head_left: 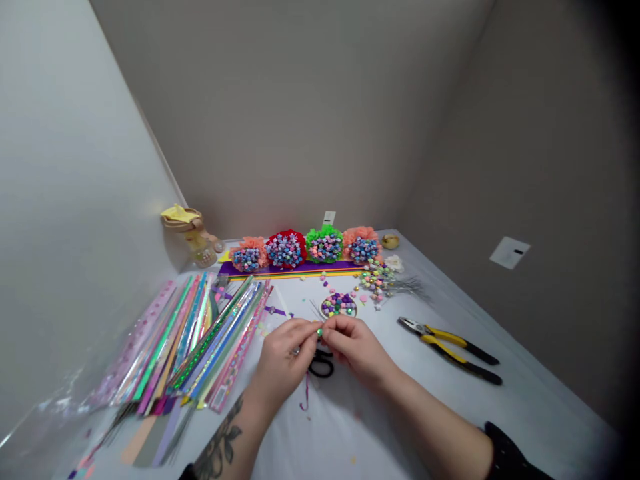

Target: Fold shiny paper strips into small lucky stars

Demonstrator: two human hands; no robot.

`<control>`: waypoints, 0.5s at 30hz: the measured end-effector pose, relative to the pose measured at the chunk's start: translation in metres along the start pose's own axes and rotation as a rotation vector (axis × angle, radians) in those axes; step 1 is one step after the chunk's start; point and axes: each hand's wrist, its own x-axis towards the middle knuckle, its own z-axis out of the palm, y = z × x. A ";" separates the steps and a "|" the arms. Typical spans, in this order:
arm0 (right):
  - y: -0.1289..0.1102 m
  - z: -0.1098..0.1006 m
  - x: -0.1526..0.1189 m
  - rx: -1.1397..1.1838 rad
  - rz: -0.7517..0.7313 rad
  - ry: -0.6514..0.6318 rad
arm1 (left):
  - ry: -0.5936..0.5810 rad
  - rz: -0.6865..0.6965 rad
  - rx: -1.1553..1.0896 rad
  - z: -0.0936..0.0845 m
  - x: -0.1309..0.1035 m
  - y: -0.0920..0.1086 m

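A small shiny green piece (319, 331) is pinched between the fingertips of both hands, above the middle of the table. My left hand (287, 350) is closed on it from the left, and my right hand (356, 345) closes on it from the right. Just beyond the fingers sits a round dish (356, 308) of purple, pink and green paper stars (339, 304). Black scissor handles (321, 365) show below the hands; the blades are hidden. A thin curled purple strip (306, 393) is under my left hand.
Packs of paper strips (200, 353) cover the left side. Yellow-handled pliers (450, 348) lie at right. Behind are several star bouquets (286, 249), loose stars with wires (379, 279), and a jar (204, 255) at back left.
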 end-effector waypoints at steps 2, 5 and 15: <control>0.001 -0.001 0.001 -0.056 -0.032 0.000 | -0.002 -0.019 0.003 0.001 0.000 0.000; 0.001 -0.003 0.001 -0.197 -0.137 0.019 | -0.004 -0.057 0.008 0.000 -0.001 -0.001; -0.004 -0.007 -0.002 -0.618 -0.530 0.062 | -0.036 -0.138 -0.024 -0.005 0.003 0.000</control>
